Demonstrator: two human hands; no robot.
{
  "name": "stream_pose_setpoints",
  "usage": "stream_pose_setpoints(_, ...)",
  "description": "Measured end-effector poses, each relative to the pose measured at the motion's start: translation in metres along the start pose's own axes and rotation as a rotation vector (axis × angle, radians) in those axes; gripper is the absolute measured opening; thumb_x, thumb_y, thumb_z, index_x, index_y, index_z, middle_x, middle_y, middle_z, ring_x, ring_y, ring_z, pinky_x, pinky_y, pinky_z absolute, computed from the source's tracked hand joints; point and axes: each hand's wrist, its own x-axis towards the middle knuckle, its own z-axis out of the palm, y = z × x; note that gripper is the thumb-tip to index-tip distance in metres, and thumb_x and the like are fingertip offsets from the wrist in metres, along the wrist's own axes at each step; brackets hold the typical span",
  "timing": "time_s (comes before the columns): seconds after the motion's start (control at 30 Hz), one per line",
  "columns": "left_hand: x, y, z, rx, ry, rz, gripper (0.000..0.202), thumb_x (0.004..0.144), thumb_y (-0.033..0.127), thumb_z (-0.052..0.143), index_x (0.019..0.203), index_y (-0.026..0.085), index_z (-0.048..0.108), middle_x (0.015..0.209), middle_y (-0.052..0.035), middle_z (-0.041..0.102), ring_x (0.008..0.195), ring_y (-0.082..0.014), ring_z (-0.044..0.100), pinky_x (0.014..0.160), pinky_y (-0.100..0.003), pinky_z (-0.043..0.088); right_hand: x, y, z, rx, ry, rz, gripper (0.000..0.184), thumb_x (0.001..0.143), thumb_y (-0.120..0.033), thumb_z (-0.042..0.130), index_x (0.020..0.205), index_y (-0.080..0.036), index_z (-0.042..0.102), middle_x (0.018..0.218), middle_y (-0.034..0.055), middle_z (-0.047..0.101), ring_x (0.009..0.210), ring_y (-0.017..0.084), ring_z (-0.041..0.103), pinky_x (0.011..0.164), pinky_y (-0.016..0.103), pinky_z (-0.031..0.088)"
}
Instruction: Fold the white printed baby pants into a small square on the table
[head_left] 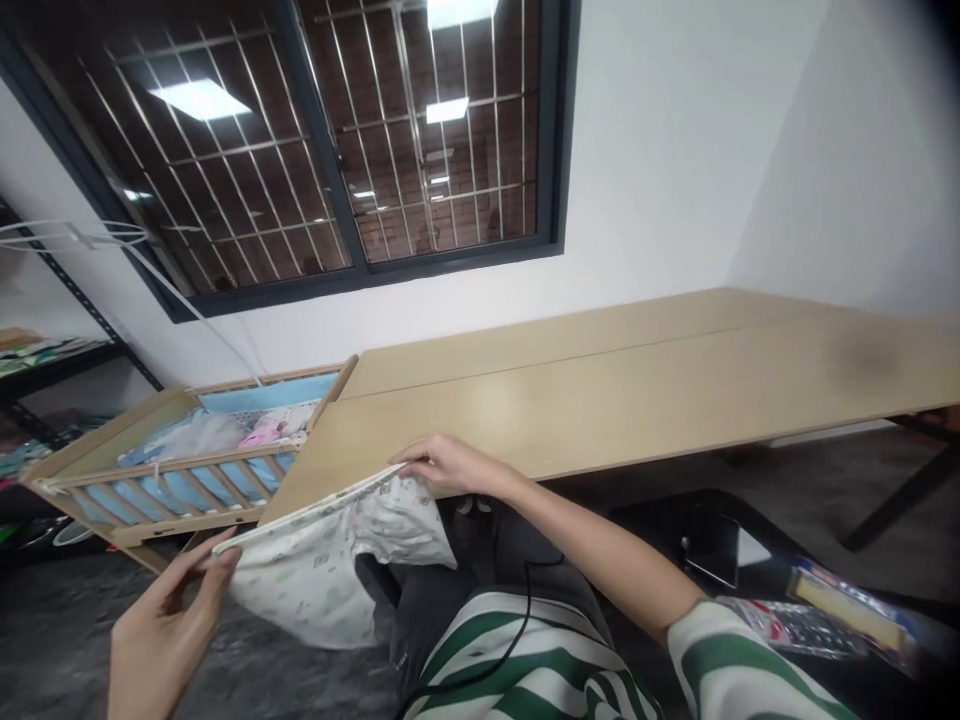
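Note:
A small white baby garment [330,560] with a faint green print hangs stretched between my two hands, just off the near edge of the long wooden table [637,390]. My left hand [161,625] pinches its left end, low at the lower left. My right hand [442,465] pinches the other end at the table's edge, fingers closed on the hem. The cloth sags below the taut upper hem, over my lap.
A wooden baby crib [172,465] with blue bedding and clothes stands left of the table. A dark metal shelf [52,360] is at far left. A black stool [720,540] with a phone and packets lies at lower right. A barred window fills the wall above.

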Motion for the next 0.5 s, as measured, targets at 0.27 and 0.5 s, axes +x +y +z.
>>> stream_pose_setpoints(0.27, 0.052, 0.089, 0.024, -0.095, 0.088, 0.270, 0.048, 0.079, 0.071, 0.065, 0.096, 0.027, 0.072, 0.085, 0.0038, 0.070, 0.074, -0.0190, 0.064, 0.071, -0.029, 0.051, -0.019, -0.031, -0.085, -0.132, 0.168, -0.050, 0.028, 0.103, -0.031, 0.053, 0.119, -0.019, 0.073, 0.103, 0.0085, 0.065, 0.086, 0.016, 0.062, 0.077, 0.029, 0.051)
stream_pose_setpoints(0.5, 0.117, 0.151, 0.102, -0.137, -0.178, 0.596, 0.037, 0.094, 0.057, 0.051, 0.103, 0.026, 0.068, 0.102, -0.0013, 0.071, 0.089, -0.0218, 0.065, 0.081, -0.032, 0.051, -0.010, -0.001, -0.166, -0.105, 0.308, 0.125, 0.030, 0.095, -0.039, 0.064, 0.113, -0.016, 0.072, 0.103, 0.0088, 0.071, 0.088, 0.019, 0.066, 0.078, 0.032, 0.052)
